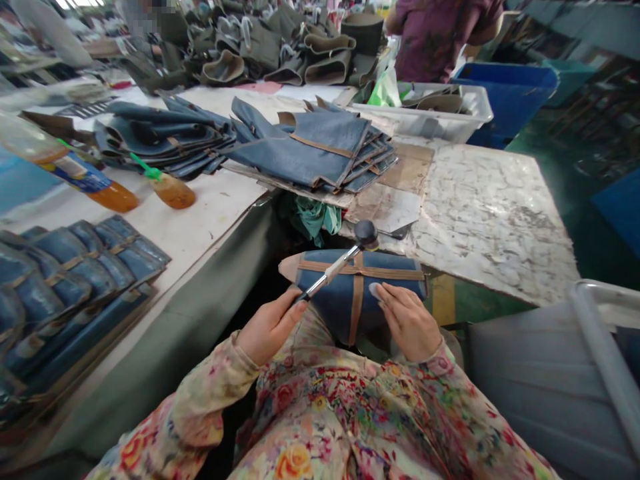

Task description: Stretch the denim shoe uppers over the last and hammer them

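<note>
Fingers of the left hand (pixel 270 325) wrap a hammer (pixel 333 268) slanting to one o'clock above the blue panel (pixel 333 305), lying nine-to-three across the lap (pixel 314 337); the nearer right hand (pixel 411 321) touches it, something white (pixel 374 289) at its fingertips, grip unclear to me.

From my head, the one camera looks forward and down, close over my left hand (pixel 270 325) and right hand (pixel 411 321), just below mid-frame. Its wide view reaches the dark pile (pixel 270 47) along the top.
</note>
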Demonstrator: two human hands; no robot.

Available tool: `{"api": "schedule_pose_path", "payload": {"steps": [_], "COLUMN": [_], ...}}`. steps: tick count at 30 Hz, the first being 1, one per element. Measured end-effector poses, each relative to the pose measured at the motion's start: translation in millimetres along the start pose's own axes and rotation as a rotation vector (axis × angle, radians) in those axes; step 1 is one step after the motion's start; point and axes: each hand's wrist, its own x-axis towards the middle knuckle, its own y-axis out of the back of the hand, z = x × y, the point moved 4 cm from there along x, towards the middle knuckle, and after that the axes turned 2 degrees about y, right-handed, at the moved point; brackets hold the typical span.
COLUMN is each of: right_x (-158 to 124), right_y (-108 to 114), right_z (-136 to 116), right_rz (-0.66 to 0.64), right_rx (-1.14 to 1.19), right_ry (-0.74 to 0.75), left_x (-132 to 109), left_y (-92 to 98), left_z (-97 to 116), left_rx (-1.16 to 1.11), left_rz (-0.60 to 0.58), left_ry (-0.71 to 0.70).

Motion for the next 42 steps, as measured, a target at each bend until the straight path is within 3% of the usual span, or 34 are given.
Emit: {"api": "schedule_pose_path", "payload": {"steps": [6,12,17,21,27,32,37,39,42], "right_x": [-2,-4,-3,-4,-3,-3,-3,-5,-7], "right_y": [0,-1,-2,-3,-2,-1,-3,-4,3], "right_z": [0,1,2,3,3,3,3,9,31], "right_rz": [-0.009,-0.011,-0.011,-0.011,-0.003,0.002,0.002,0.002,0.055], "right_rx": [-0.011,0.006,0.005,0.004,0.002,0.002,0.022,0.055,0.084], "right_ry": [-0.021,-0.037,-0.026,-0.030,-0.030,-0.035,-0.019,-0.002,-0.089], "left_x": [-4,-5,-6,-7,-1,-3,0,4,10], "left_y": [-12.5,-2.4,-10.2,-4.9,-9.6,-2.5,-18.2,-7.1,33.5], "left_z": [-12,-7,-14,-10,-16,-7,-20,-25,-33], "left_rx": [0.176,0.109,0.163,0.086,0.127,0.040,0.083,0.058,0.128], "left_rz": [-0.114,0.035,-0.099,0.035,-0.042,0.118,-0.006,0.079,0.314], "left_ry": [0.049,0.029,0.096,0.046,0.099,0.064,0.123,0.113,0.184]}}
